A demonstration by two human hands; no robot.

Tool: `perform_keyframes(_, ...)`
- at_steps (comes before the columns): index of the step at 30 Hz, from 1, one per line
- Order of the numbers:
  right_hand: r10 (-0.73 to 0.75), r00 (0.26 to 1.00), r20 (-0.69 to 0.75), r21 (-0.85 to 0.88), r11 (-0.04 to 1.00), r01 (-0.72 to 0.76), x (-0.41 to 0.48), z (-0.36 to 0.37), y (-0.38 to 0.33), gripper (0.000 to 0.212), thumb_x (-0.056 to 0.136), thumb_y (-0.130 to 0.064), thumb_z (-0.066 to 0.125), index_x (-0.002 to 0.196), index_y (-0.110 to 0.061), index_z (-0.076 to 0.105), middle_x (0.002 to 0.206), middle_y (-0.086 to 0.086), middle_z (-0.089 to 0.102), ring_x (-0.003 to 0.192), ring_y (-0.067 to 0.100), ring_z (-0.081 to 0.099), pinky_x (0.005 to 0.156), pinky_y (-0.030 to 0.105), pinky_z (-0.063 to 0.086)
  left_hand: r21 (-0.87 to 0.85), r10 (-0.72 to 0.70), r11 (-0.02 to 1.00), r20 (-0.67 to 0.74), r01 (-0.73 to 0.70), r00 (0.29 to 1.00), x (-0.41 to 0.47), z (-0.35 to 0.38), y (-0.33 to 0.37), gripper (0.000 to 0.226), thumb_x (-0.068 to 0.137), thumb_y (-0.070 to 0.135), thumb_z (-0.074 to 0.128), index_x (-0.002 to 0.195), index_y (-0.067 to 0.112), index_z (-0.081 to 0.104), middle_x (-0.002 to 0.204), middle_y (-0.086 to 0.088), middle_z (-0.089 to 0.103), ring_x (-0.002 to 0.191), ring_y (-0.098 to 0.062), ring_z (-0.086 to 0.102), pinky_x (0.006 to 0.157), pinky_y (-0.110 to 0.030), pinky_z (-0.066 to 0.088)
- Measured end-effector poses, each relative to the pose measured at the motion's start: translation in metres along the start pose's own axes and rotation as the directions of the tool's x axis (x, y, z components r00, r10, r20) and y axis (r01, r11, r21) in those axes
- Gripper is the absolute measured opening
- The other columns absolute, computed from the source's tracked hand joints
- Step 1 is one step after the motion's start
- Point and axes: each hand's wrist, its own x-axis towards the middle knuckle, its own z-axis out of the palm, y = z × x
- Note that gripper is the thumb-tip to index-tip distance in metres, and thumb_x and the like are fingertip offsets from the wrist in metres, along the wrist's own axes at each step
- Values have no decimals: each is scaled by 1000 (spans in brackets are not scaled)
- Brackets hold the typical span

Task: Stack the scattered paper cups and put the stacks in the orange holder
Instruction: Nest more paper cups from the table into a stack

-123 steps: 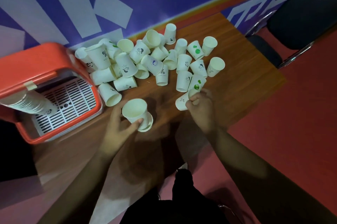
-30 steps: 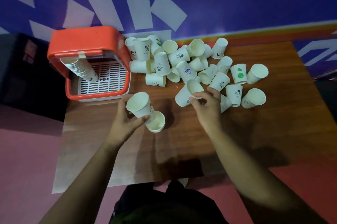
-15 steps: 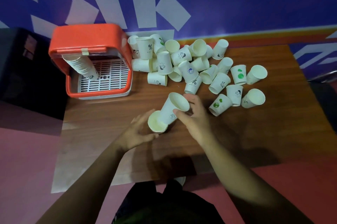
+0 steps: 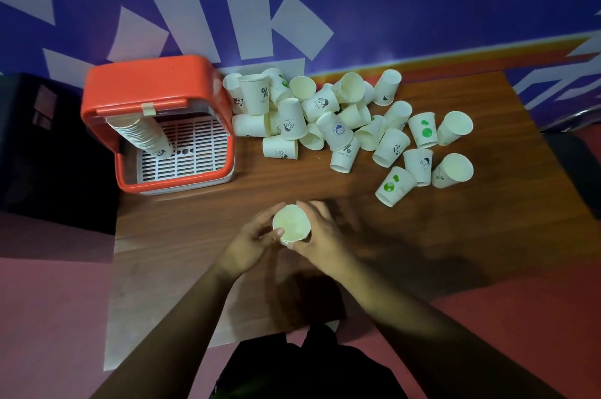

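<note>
On the surface I see the orange holder at ten o'clock with a stack inside, loose cups at one o'clock. My left hand and right hand are both wrapped around an upright cup at centre

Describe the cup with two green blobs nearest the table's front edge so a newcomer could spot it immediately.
Start at the wooden table and go to the right-hand end of the scattered cup pile. The green-blob cup lies on its side at the pile's near edge, left of an open-mouthed cup. Unlike the other green-printed cup farther back, it sits closest to the hands.
</note>
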Motion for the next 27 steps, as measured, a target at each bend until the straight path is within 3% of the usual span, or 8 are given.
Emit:
perform_keyframes(4, 95, 992, 87, 80, 992, -102, 0, -1, 8, 87, 70, -23, 87, 143, -33, 40, 142, -8, 36, 130, 12, 41, 105, 28, 42, 25, -34, 999, 29, 33, 999, 0, 1, -5, 55, 96, 9, 65, 143, 33, 46, 132, 38, 54, 122, 6, 57, 95, -11, 47)
perform_keyframes(7, 148, 981, 123, 112, 980, -162, 3, -14, 17, 87, 70, -33, 85, 144, -35, 40, 147, -9, 35, 135, 10, 36, 110, 34, 39, 20, -32, 999, -32, 33, 999, 3, -1, 3, 55, 95, 21, 68, 144, 37, 47, 140, 17, 51, 121, 6, 56, 91, -9, 47)
perform_keyframes(9, 204, 978, 48, 155, 965, -209, 6, -35, 24, 75, 75, -36, 81, 141, -32, 45, 144, -5, 39, 134, 12, 40, 107, 35, 42, 65, -2, 998, -121, 9, 993, 10, -4, 15, 48, 97, 22, 65, 143, 26, 50, 137, 5, 51, 111, 9, 58, 83, -2, 46)
perform_keyframes(12, 351, 927, -135, 115, 934, -337, 14, -79, 41, 55, 88, -33, 69, 138, -22, 49, 141, 3, 44, 128, 17, 47, 100, 29, 42, 206, 83, 977, -172, -47, 982, 37, -3, 40, 28, 98, 20, 62, 126, 20, 58, 126, -5, 54, 101, 1, 59, 75, 0, 43)
perform_keyframes(16, 466, 804, -370, -9, 864, -504, 33, -121, 72, 56, 90, -31, 64, 138, -9, 47, 137, 16, 47, 122, 31, 51, 96, 35, 45, 385, 153, 919, -143, -88, 978, 91, 18, 81, 24, 98, 20, 63, 120, 12, 61, 120, -6, 53, 95, -7, 56, 76, -6, 40)
perform_keyframes(19, 574, 736, -359, -61, 772, -633, 49, -129, 89, 64, 90, -37, 60, 143, -10, 37, 139, 18, 43, 122, 34, 50, 95, 42, 49, 423, 68, 906, -119, -11, 991, 138, 43, 100, 30, 94, 26, 66, 116, 7, 62, 116, -9, 57, 101, -19, 58, 82, -24, 41)
perform_keyframes(23, 626, 701, -342, -77, 724, -685, 67, -125, 103, 68, 93, -39, 56, 149, -14, 27, 143, 20, 38, 125, 35, 46, 92, 41, 46, 463, -105, 876, -91, 135, 990, 180, 76, 106, 38, 93, 25, 67, 118, -3, 59, 105, -4, 55, 112, -24, 60, 77, -31, 39)
perform_keyframes(27, 592, 735, -332, -31, 772, -635, 75, -117, 120, 63, 95, -39, 54, 150, -24, 28, 143, 18, 37, 121, 32, 48, 89, 40, 46, 427, -246, 867, -78, 256, 966, 222, 92, 91, 57, 92, 41, 67, 129, -1, 57, 128, -10, 63, 119, -29, 59, 82, -29, 39)
